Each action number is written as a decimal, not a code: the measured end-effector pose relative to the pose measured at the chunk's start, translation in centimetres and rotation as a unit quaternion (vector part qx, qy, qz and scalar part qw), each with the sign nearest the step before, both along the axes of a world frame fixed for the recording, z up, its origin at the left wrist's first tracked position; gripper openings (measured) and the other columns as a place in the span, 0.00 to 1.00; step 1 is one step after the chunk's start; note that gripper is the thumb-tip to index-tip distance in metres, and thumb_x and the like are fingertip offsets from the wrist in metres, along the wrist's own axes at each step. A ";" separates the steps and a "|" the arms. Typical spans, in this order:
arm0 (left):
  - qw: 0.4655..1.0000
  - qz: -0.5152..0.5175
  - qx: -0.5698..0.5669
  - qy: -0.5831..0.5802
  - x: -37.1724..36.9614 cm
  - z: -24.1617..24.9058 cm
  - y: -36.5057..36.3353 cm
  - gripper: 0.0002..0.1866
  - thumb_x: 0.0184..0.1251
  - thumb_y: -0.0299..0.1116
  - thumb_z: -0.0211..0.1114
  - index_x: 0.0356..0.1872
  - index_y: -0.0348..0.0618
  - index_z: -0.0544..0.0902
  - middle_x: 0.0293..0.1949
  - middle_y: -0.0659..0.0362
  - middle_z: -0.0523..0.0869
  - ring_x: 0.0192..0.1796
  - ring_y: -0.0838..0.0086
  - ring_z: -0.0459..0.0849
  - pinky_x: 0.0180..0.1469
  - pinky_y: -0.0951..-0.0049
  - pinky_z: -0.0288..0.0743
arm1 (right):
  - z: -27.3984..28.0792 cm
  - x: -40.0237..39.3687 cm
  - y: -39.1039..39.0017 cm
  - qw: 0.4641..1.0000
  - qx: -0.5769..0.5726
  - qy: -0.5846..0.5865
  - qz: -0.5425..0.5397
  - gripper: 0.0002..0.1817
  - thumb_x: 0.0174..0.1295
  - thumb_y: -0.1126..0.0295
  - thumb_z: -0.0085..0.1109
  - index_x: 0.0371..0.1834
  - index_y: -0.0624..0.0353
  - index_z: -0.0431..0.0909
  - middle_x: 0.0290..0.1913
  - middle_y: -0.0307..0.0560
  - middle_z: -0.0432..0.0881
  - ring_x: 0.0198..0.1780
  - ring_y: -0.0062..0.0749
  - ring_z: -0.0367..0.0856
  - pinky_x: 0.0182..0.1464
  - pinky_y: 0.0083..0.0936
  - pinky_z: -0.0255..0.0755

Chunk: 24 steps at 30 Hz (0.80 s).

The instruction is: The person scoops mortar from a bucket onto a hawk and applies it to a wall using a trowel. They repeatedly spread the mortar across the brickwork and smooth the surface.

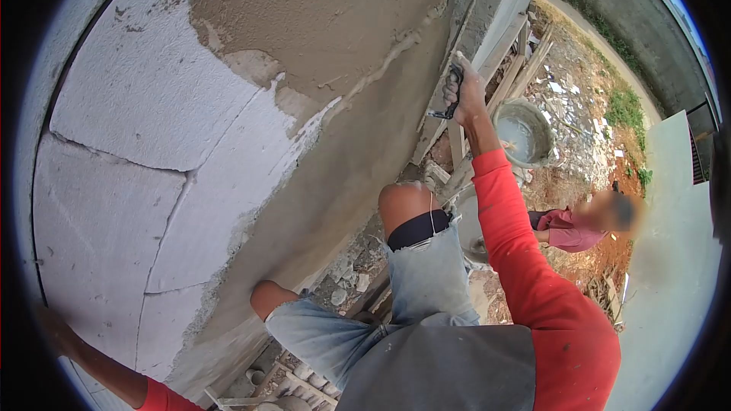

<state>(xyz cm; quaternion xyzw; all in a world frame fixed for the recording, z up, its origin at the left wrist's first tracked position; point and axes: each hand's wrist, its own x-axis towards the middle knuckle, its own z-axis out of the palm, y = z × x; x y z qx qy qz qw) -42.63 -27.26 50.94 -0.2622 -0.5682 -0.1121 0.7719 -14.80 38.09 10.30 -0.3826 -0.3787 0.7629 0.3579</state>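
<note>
My right hand (467,91) is wrapped round the dark handle of a plastering trowel (440,113), beside the right edge of the wall. The trowel's blade is seen nearly edge-on against the plaster-smeared edge. Wet grey-brown plaster (327,15) covers the upper part of the wall, and a smoother band runs down toward my knees. Pale blocks (106,213) with dark joints show bare on the left. My left hand (52,329) reaches to the far left against the blocks, in shadow at the rim of the view, its fingers hidden.
A bucket (547,133) with greyish contents stands below my right arm, and another container (466,221) is partly behind my leg. Planks (525,68) and rubble (563,106) lie on the ground. A person in a red shirt (571,230) is at the right.
</note>
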 end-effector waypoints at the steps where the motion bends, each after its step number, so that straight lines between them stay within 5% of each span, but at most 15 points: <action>1: 1.000 0.005 -0.002 0.006 0.2 0.3 -0.1 0.12 0.80 0.34 0.70 0.46 0.32 0.86 0.43 0.52 0.91 0.41 0.65 0.87 0.45 0.62 0.84 | -1.7 -0.5 -0.5 1.000 -0.021 0.016 0.017 0.28 0.76 0.41 0.60 0.21 0.45 0.68 0.15 0.31 0.63 0.13 0.22 0.62 0.18 0.24 0.58; 7: 0.996 0.083 -0.018 0.028 0.5 1.7 0.1 0.13 0.80 0.35 0.69 0.44 0.31 0.84 0.42 0.51 0.89 0.40 0.63 0.85 0.44 0.58 0.83 | -7.3 -3.4 -2.0 0.993 -0.093 0.036 0.064 0.26 0.77 0.46 0.57 0.23 0.46 0.66 0.15 0.33 0.62 0.14 0.26 0.62 0.20 0.29 0.60; 10: 0.999 0.016 -0.029 0.020 0.7 1.5 0.8 0.12 0.80 0.34 0.68 0.44 0.32 0.85 0.41 0.50 0.89 0.39 0.63 0.85 0.44 0.59 0.83 | -7.7 -5.0 0.4 0.993 -0.103 0.041 0.037 0.24 0.77 0.49 0.56 0.23 0.47 0.66 0.15 0.34 0.62 0.14 0.27 0.62 0.20 0.29 0.61; 12: 0.984 -0.058 0.127 -0.111 -3.4 4.8 -7.3 0.11 0.80 0.33 0.68 0.44 0.32 0.85 0.41 0.50 0.89 0.40 0.63 0.85 0.44 0.59 0.83 | -7.9 -6.3 2.6 0.993 -0.104 0.046 0.015 0.23 0.77 0.51 0.55 0.23 0.47 0.65 0.15 0.34 0.61 0.14 0.28 0.62 0.20 0.30 0.61; 14: 0.977 -0.093 0.140 -0.127 -3.3 4.4 -7.1 0.10 0.80 0.32 0.67 0.45 0.33 0.85 0.42 0.49 0.90 0.41 0.62 0.87 0.44 0.59 0.84 | -8.5 -7.4 4.7 0.996 -0.073 0.052 0.029 0.23 0.77 0.52 0.55 0.23 0.47 0.65 0.15 0.35 0.61 0.15 0.28 0.62 0.20 0.30 0.62; 16: 0.995 -0.092 0.007 -0.033 1.0 1.2 2.2 0.10 0.79 0.32 0.67 0.47 0.33 0.85 0.43 0.49 0.90 0.42 0.62 0.88 0.44 0.59 0.85 | -8.8 -7.6 5.3 0.996 -0.055 0.054 0.051 0.23 0.76 0.53 0.56 0.23 0.47 0.65 0.15 0.35 0.61 0.14 0.27 0.62 0.20 0.30 0.62; 19: 0.996 0.062 0.007 0.061 0.3 1.7 0.5 0.11 0.79 0.31 0.66 0.50 0.32 0.86 0.45 0.49 0.90 0.45 0.61 0.89 0.46 0.58 0.87 | -7.6 -7.5 2.4 0.997 -0.028 0.037 0.061 0.23 0.76 0.55 0.58 0.22 0.48 0.65 0.15 0.35 0.62 0.14 0.28 0.61 0.19 0.29 0.61; 22: 0.999 -0.023 0.046 -0.018 1.0 1.3 1.6 0.11 0.78 0.30 0.66 0.51 0.31 0.86 0.47 0.47 0.90 0.47 0.59 0.90 0.48 0.58 0.88 | -6.2 -7.9 -2.5 0.998 -0.007 0.038 0.039 0.22 0.76 0.57 0.59 0.22 0.50 0.68 0.16 0.34 0.62 0.13 0.28 0.62 0.18 0.30 0.60; 24: 1.000 0.025 0.004 0.018 0.9 1.5 1.1 0.12 0.77 0.30 0.65 0.52 0.31 0.86 0.48 0.47 0.90 0.48 0.59 0.89 0.49 0.58 0.87 | -5.7 -8.3 -5.8 0.999 0.025 0.031 0.031 0.20 0.76 0.59 0.60 0.24 0.52 0.71 0.16 0.35 0.64 0.14 0.28 0.64 0.18 0.31 0.60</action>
